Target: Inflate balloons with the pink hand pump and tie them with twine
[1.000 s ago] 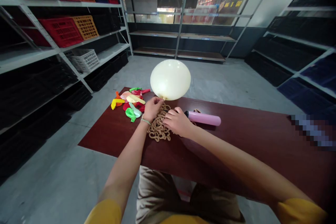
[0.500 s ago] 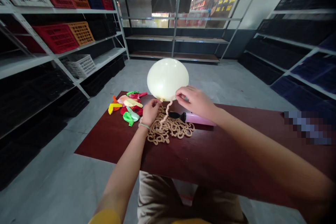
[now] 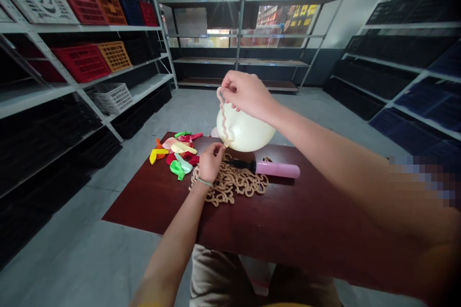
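Observation:
An inflated pale cream balloon [image 3: 248, 129] is over the far side of the table, partly behind my right hand. My left hand [image 3: 211, 163] pinches it at its neck, low on its left side. Raised above the balloon, my right hand [image 3: 247, 93] grips one end of a curly beige cord [image 3: 224, 117] between thumb and fingers. The cord runs down from there to the balloon's neck at my left fingertips. Beneath my left hand lies a heap of similar curly cords [image 3: 234, 182]. A pink hand pump [image 3: 277, 169] with a black end rests beside the heap.
Several uninflated balloons [image 3: 182, 148] in mixed colours lie on the dark red table [image 3: 288, 220], left of the cords. A shelf rack with crates [image 3: 82, 62] stands at left, another rack [image 3: 237, 61] at the back, and dark bins [image 3: 392, 53] at right.
My right hand has risen, pulling the cord's end up above the balloon. The balloon has tipped to the right, while my left hand stays at its neck.

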Tool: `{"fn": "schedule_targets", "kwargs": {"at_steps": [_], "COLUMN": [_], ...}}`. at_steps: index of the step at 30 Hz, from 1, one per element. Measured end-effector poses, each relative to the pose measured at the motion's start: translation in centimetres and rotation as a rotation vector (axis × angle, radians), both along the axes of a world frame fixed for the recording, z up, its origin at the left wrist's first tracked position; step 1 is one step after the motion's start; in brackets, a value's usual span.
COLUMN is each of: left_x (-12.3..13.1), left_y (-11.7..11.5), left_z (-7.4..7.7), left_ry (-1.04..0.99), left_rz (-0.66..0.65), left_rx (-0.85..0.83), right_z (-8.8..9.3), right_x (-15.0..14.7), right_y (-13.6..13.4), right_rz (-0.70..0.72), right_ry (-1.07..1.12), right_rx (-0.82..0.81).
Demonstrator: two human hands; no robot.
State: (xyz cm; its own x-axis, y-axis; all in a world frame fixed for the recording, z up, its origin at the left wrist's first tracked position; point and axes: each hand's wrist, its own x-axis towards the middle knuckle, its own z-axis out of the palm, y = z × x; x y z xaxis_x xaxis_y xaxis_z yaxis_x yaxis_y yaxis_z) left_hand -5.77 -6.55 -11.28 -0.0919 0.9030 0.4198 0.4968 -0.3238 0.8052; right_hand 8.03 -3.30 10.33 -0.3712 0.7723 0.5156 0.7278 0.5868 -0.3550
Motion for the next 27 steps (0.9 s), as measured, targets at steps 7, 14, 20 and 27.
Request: {"fn": "schedule_targets", "kwargs": {"at_steps": [7,14,20,27], "left_x": [0.1,0.2,0.4,0.6], "left_y": [-0.1,-0.3,-0.2,-0.1], "left_z": [-0.2,0.0,-0.5,0.0], "left_ry": [0.023,0.019,-0.002,0.016], "left_rz": [0.066,0.061,0.063,0.085], "left_rx": [0.024,0.031,0.039,0.039], "right_z": [-2.2,-2.9,-1.0,-1.0], "right_x": [-2.2,-1.6,-0.6,0.5], "right_y": [2.0,2.3,2.6,1.9], "right_rz": [-0.035,-0.065,-0.088,-0.076], "right_ry": [0.004,0.018,0.085,0.02], "right_rx": [-0.023,-0.026,0.013,0.018]}}
